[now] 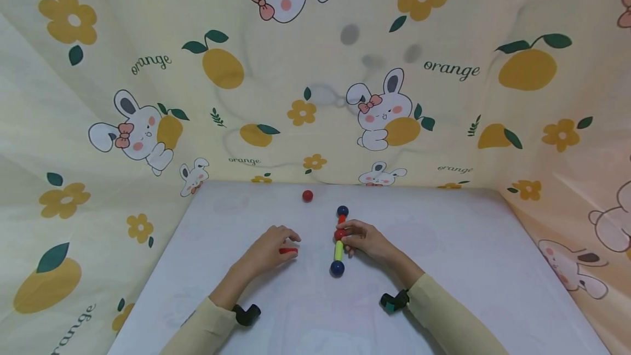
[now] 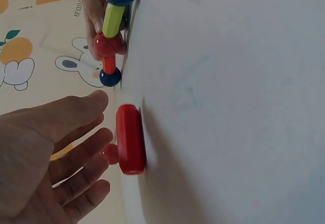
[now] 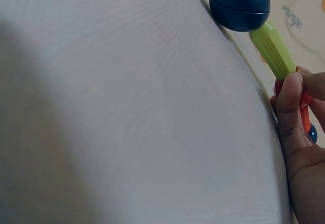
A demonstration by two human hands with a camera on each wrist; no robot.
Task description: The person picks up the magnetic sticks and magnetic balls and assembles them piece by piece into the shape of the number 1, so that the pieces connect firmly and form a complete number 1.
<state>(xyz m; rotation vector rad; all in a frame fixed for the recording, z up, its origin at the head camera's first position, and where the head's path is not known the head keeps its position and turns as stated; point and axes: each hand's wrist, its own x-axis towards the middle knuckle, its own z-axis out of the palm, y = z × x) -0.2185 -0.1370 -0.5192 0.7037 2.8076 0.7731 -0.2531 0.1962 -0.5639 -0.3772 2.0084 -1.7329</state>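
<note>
My right hand [image 1: 367, 241] pinches the red ball [image 1: 340, 235] in the middle of a toy chain of balls and rods. From that ball an orange-red rod [image 1: 342, 220] runs to a dark blue ball [image 1: 342, 211] at the far end. Toward me, a yellow-green rod [image 1: 338, 251] joins it to a second dark blue ball [image 1: 337, 269]. My left hand [image 1: 268, 248] is beside a separate red rod [image 2: 130, 139] lying on the table. In the left wrist view its fingers are spread and relaxed, with a gap between thumb and rod.
A loose red ball [image 1: 308, 195] sits near the back edge of the white table [image 1: 305, 311]. Behind the table and along both sides hangs a cream cloth [image 1: 315, 70] printed with rabbits and oranges. Dark wrist cameras are worn on both wrists.
</note>
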